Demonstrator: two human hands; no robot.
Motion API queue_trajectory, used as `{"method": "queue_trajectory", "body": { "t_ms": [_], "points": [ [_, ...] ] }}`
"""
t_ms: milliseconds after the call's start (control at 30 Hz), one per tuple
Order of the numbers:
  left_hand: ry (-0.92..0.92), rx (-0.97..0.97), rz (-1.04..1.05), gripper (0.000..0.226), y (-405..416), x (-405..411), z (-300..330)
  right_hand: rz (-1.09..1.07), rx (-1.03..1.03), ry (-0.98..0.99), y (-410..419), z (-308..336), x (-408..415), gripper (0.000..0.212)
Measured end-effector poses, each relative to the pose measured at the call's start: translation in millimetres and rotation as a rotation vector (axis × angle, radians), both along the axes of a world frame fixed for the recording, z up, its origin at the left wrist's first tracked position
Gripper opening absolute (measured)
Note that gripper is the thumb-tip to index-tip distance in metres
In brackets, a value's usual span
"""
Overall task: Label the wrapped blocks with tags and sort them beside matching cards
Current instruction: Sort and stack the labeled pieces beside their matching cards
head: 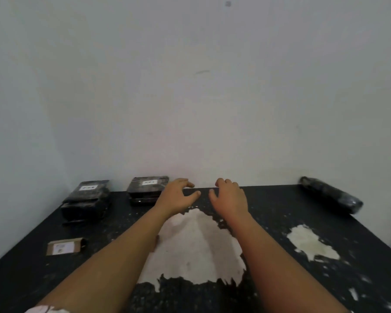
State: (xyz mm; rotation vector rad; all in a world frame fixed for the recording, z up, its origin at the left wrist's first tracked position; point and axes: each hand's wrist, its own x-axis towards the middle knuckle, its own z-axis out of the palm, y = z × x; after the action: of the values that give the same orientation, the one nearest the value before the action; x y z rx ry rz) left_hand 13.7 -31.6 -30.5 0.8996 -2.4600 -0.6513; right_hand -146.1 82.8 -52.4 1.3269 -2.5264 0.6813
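Observation:
Two stacks of black wrapped blocks stand at the back left of the dark table: the left stack (86,201) and the middle stack (146,189), each with a white tag on top. Another black wrapped block (331,194) lies untagged at the back right corner. A brown card (64,246) with a white label lies at the front left. My left hand (177,196) hovers just right of the middle stack, fingers loosely curved, holding nothing. My right hand (229,196) hovers beside it, also with nothing in it. Both are near the table's back edge.
The black table (280,256) has worn pale patches in the middle and at the right. A plain white wall rises directly behind the table. The table's left and right edges slope toward me.

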Motion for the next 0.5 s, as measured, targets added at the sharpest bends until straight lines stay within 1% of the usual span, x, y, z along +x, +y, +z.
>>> {"method": "queue_trajectory", "body": {
  "t_ms": [133,267,500],
  "points": [
    [-0.021,-0.01,-0.083,0.053,31,-70,-16,-0.073,0.034,-0.025,42,-10,-56,0.038],
    [-0.023,0.021,-0.17,0.051,62,-138,-33,-0.135,0.05,-0.02,75,-21,-104,0.038],
    [-0.004,0.027,-0.249,0.037,100,-242,-60,-0.194,0.072,0.007,115,-39,-182,0.032]
  ]
}}
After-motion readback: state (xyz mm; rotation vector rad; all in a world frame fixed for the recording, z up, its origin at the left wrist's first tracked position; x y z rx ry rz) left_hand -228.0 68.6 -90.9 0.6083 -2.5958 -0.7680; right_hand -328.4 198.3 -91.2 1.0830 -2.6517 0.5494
